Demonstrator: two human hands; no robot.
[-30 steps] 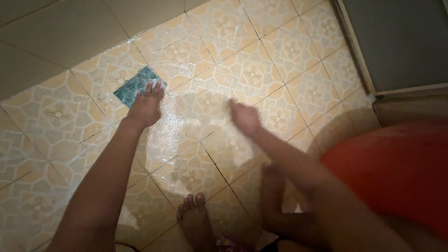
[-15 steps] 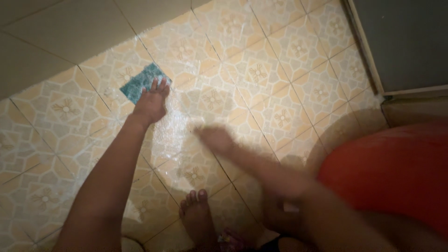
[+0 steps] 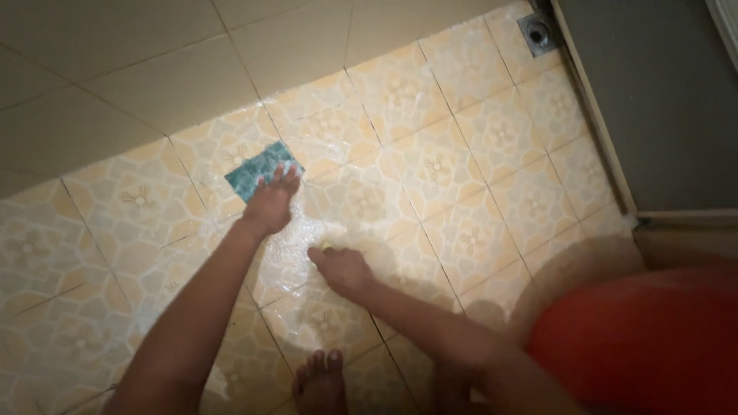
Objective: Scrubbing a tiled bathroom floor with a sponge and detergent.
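On wet floor tiles, right hand drawn nearer left hand

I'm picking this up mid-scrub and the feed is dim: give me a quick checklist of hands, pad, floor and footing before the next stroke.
1. Left hand flat on green scouring pad: ok.
2. Right hand down on the tiled floor, something small and yellowish at its fingertips: cannot tell what.
3. Floor between the hands wet and foamy: ok.
4. Bare foot on wet tile: not ok, slip risk.
5. Floor drain uncovered: ok.
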